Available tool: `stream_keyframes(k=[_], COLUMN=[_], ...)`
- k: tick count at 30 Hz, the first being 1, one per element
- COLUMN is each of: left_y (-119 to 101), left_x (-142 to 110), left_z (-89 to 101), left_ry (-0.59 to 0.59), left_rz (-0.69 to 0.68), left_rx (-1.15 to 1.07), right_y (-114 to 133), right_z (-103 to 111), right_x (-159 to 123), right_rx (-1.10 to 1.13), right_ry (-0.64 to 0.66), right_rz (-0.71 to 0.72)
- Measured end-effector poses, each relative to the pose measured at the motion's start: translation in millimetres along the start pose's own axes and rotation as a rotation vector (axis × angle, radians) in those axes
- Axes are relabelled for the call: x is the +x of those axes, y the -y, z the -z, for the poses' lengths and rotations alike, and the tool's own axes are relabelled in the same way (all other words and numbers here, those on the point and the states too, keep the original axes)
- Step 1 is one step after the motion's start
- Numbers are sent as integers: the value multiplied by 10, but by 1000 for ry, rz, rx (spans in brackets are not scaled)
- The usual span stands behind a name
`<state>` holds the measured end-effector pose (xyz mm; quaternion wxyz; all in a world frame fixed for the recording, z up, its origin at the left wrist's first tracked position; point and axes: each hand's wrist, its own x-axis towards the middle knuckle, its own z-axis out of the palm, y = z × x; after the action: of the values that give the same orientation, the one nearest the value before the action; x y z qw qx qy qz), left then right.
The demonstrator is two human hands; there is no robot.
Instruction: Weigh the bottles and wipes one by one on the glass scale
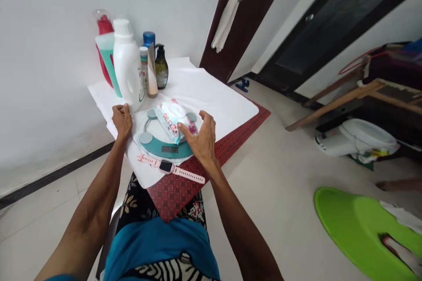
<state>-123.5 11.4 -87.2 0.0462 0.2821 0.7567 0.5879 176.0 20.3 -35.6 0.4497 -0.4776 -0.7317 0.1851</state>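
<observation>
Fingers of the right hand (201,141) spread open beside the soft pack (168,124), contact unclear; the left hand (121,121) curls, hold hidden. At frame centre, the pack already rests on the scale (153,146); the watch (165,166) lies off it, below.

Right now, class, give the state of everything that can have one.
Smartwatch: unfastened, lying flat, screen dark
Bathroom scale: lying flat, display unreadable
Wipes pack: lid seemingly shut
White detergent bottle: upright, capped
Dark pump bottle: upright
White cloth: hanging
Left hand: curled
Right hand: open

Blue top (132,243) — black-and-white striped print (165,271); black bottoms (140,204) — pale leaves (129,203), small flowers (197,211).
</observation>
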Motion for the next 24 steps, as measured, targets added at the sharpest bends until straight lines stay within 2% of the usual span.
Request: stream_keyframes(k=[4, 8, 11, 14, 18, 21, 24], left_y=[-52, -55, -24, 9, 16, 8, 17], left_x=[-51, -72, -75, -69, -48, -33, -35], left_z=[2, -23, -43, -55, -50, -37, -31], left_ry=[-20, -60, -70, -63, -41, -26, -19], left_rz=[50, 75, 90, 94, 88, 96, 106], left_rx=[-28, -63, -77, -76, -65, -74, -109], right_y=[97, 326, 391, 343, 242, 166, 62], right_z=[-47, -144, -200, -254, -293, -222, -87], right_x=[154, 240, 227, 167, 109, 158, 350], right_rx=[10, -106, -213, -275, -254, -150, 8], right_ry=[129, 277, 343, 311, 237, 192, 180], right_rz=[-9, -4, -19, -86, -152, -198, -300])
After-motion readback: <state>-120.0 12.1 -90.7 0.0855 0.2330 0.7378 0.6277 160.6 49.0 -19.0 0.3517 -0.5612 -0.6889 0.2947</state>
